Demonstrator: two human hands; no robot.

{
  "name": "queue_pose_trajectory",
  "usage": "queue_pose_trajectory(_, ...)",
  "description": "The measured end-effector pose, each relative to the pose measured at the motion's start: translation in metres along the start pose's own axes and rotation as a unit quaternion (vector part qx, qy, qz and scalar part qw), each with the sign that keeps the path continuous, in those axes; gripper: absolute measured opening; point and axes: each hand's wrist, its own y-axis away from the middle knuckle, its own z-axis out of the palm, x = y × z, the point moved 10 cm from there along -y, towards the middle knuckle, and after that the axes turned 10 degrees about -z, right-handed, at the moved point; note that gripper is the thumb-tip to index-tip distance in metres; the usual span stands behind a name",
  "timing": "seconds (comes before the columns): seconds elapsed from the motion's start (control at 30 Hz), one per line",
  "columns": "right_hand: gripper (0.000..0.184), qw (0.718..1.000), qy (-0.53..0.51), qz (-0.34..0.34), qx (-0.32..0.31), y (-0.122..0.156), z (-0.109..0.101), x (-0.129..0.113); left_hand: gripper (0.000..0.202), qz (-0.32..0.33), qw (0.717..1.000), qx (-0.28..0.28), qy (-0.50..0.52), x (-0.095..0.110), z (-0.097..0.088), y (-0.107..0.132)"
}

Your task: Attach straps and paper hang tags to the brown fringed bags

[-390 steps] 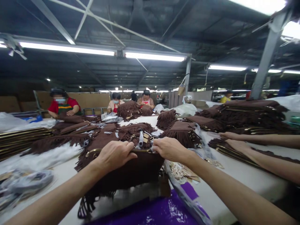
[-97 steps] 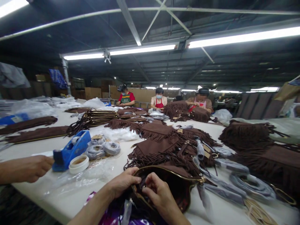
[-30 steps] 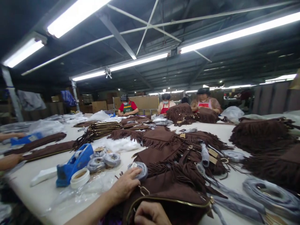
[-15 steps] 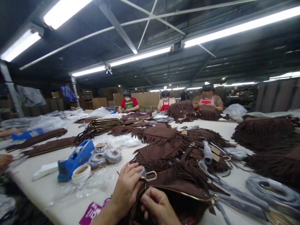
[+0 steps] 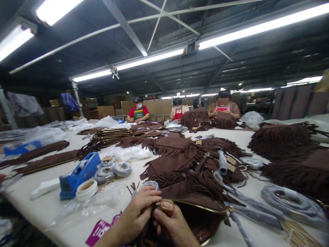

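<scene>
A brown fringed bag (image 5: 191,193) lies before me, its gold zipper (image 5: 203,206) open and the dark inside showing. At its left corner my left hand (image 5: 138,209) is closed, pinching a gold metal clasp (image 5: 168,206). My right hand (image 5: 172,219) is also closed, thumb and fingers on the same clasp. Their fingertips meet there, so the exact join of clasp and bag is hidden. Behind my left fingers shows a plastic-wrapped strap coil (image 5: 153,185). A purple printed piece (image 5: 99,231) lies left of my left wrist.
Left stand a blue tape dispenser (image 5: 79,175), a white tape roll (image 5: 86,189) and wrapped strap coils (image 5: 122,169). More fringed bags (image 5: 171,164) are heaped ahead, others (image 5: 282,137) at right. A large wrapped strap coil (image 5: 293,204) lies front right. Several co-workers sit across the table.
My right hand has risen from the bag's opening to the gold clasp, which stuck out uncovered before. My left hand has come down slightly. The whole view has shifted a little.
</scene>
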Motion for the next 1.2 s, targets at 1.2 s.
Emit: queue_pose_trajectory(1.2, 0.036, 0.902, 0.409, -0.044, -0.131, 0.036, 0.000, -0.039, 0.023, -0.144, 0.975, 0.107, 0.134, -0.031, 0.003, 0.005)
